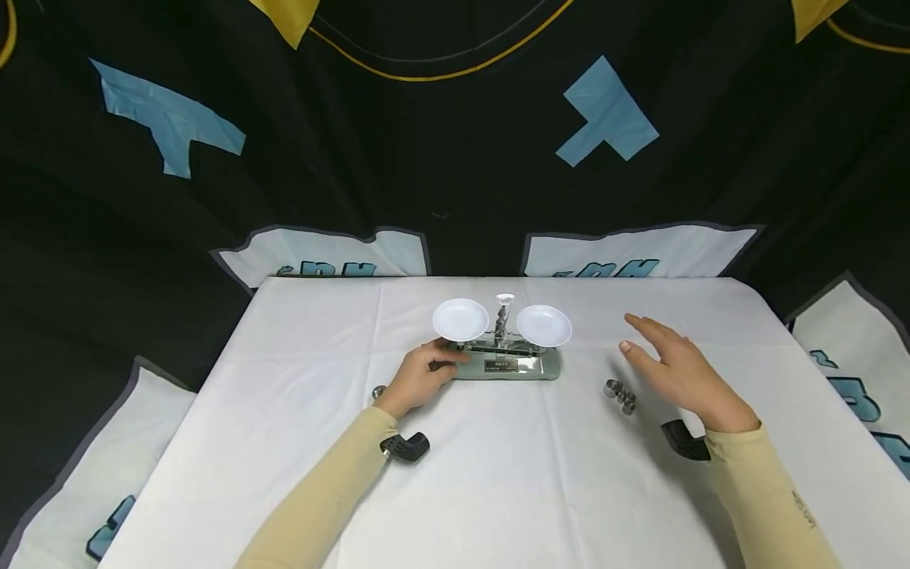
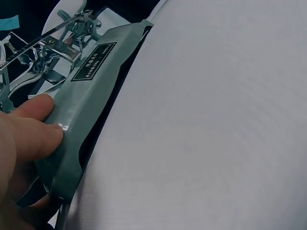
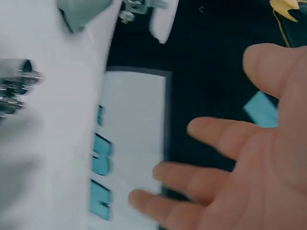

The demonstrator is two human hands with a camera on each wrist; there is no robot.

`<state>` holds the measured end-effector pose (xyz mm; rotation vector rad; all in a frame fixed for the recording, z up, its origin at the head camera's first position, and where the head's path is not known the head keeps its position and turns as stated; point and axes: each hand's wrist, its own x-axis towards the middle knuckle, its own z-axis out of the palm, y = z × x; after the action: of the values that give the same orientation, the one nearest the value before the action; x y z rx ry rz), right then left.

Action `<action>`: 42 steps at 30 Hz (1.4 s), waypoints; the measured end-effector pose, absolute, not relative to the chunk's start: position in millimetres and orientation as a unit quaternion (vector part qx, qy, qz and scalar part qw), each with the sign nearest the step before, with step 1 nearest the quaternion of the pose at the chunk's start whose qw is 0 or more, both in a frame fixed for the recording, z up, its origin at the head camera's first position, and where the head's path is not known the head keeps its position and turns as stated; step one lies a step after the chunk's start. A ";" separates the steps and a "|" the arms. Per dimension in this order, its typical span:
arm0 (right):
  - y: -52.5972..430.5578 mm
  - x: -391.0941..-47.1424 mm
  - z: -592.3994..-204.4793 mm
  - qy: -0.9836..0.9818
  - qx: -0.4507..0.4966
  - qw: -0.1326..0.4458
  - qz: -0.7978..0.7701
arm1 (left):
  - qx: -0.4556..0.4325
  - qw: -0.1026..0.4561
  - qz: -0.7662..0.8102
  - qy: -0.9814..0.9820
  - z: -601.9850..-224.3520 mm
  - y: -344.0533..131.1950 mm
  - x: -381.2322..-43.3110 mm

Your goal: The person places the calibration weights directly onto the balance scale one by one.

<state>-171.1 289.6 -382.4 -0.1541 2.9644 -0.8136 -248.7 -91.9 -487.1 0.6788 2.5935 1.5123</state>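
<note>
A balance scale (image 1: 506, 366) with a green-grey base stands near the middle of the table, its two white pans (image 1: 544, 325) on top. My left hand (image 1: 421, 378) grips the left end of the base. Close up in the left wrist view, fingertips (image 2: 48, 139) press on the base's painted top, while other fingers go around its end, partly hidden. To the right, my right hand (image 1: 686, 375) is held over the table with fingers extended and nothing in it. Several small shiny metal weights (image 1: 620, 395) lie in a cluster just left of that hand.
One more shiny metal piece (image 1: 379, 391) sits beside the left wrist, partly covered. A white cloth (image 1: 490, 490) covers the table, with a dark curtain (image 1: 441, 174) hanging behind its far edge. Black wrist devices (image 1: 407, 447) are worn on both arms.
</note>
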 end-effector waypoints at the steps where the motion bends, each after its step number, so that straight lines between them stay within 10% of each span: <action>1: 292.7 -170.9 -383.8 0.959 -0.048 0.039 -0.278 | 0.221 0.030 0.490 0.843 -487.1 -91.9 -249.0; 42: 300.3 -181.7 -456.2 0.941 -0.022 0.037 -0.335 | 0.214 0.041 0.496 0.841 -485.8 -91.1 -252.1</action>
<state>-181.7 300.3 -456.2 -0.0682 2.8898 -1.0293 -252.1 -91.1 -485.8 0.6552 2.5733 1.5180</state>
